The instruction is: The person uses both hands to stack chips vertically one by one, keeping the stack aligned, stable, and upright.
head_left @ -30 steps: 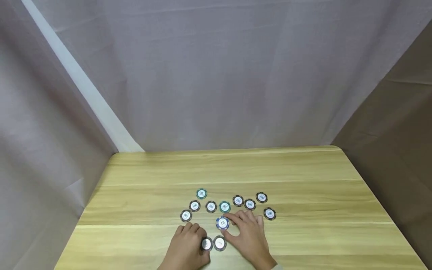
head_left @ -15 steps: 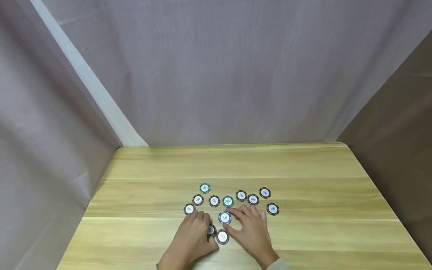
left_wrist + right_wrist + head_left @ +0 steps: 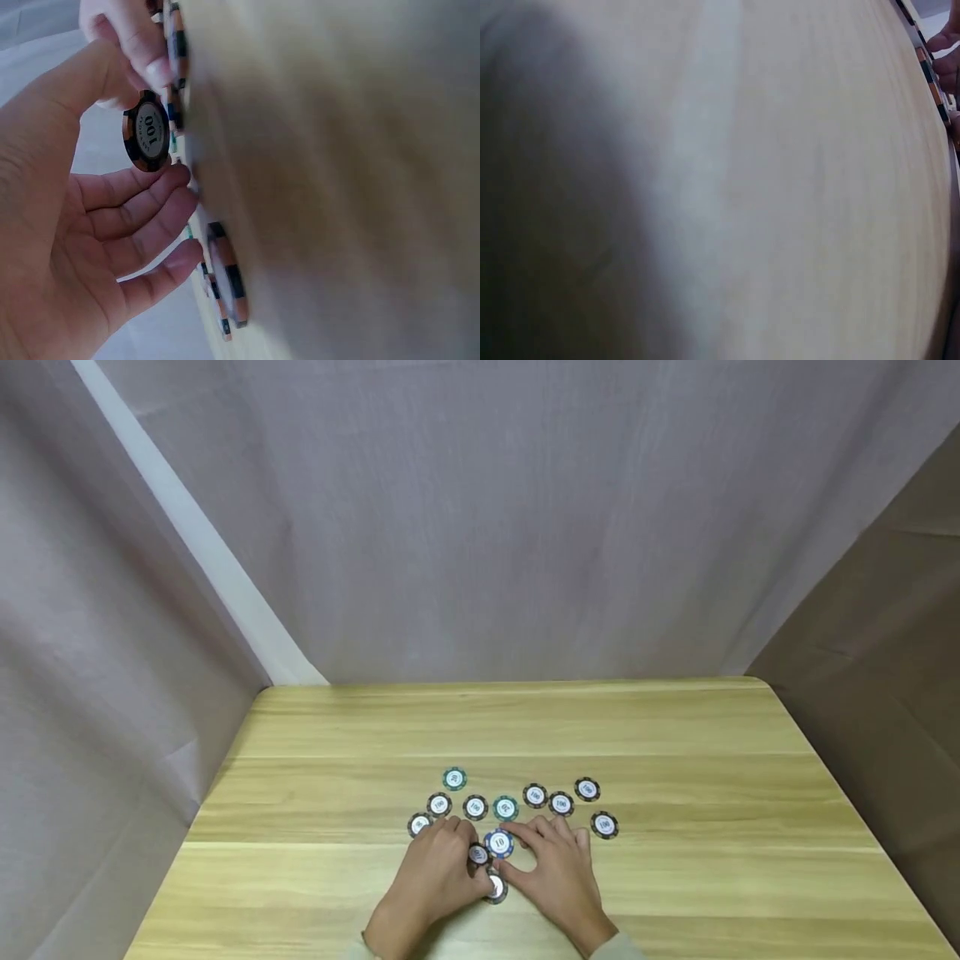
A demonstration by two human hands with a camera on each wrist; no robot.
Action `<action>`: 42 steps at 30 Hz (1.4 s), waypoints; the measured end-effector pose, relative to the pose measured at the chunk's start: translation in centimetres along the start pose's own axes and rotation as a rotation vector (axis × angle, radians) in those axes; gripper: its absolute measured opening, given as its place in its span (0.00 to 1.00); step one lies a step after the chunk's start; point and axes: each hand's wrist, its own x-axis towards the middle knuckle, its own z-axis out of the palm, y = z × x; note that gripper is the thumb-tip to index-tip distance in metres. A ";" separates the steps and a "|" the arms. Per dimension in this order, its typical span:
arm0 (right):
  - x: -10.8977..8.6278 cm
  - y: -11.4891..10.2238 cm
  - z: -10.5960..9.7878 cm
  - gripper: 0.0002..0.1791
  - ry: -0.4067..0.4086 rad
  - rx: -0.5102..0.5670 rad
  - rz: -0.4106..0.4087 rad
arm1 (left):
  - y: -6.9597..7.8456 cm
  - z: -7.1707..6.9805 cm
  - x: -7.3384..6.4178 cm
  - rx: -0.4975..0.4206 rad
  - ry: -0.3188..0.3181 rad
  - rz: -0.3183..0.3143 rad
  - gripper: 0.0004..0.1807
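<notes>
My left hand [image 3: 437, 870] pinches a black poker chip [image 3: 478, 855] between thumb and fingers. In the left wrist view the same chip [image 3: 148, 133] stands tilted, and "100" is readable on its face. Right beside it, a blue poker chip [image 3: 498, 842] marked "10" is held at its edge by the thumb and index finger of my right hand [image 3: 557, 877]. Whether other chips lie under the blue one, I cannot tell. Another black chip [image 3: 497, 887] lies just below, partly covered by my left thumb. The right wrist view is mostly blurred tabletop.
Beyond the hands, several black chips [image 3: 561, 803] and two green chips [image 3: 506, 808] marked "20" lie scattered on the wooden table [image 3: 675, 735]. One black chip [image 3: 419, 824] is partly behind my left hand. Grey fabric [image 3: 487, 527] hangs behind the table.
My left hand has moved right and away from me, bringing its black chip from beside the near black chip up against the blue one. My right hand keeps its hold on the blue chip.
</notes>
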 end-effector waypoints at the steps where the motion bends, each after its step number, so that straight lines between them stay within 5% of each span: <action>1: -0.1 0.0 0.1 0.29 0.000 0.000 0.000 | 0.0 0.0 0.1 -0.007 -0.002 -0.005 0.16; 15: -0.2 0.3 0.3 0.29 0.043 -0.009 -0.004 | 0.5 1.0 1.5 -0.082 0.088 0.027 0.16; 22: -0.3 0.3 0.3 0.29 0.055 0.007 -0.014 | 0.8 1.3 1.6 -0.109 0.042 0.023 0.15; 42: -0.1 0.0 0.2 0.26 0.046 0.015 -0.032 | 0.2 -0.4 2.1 -0.122 -0.065 0.056 0.10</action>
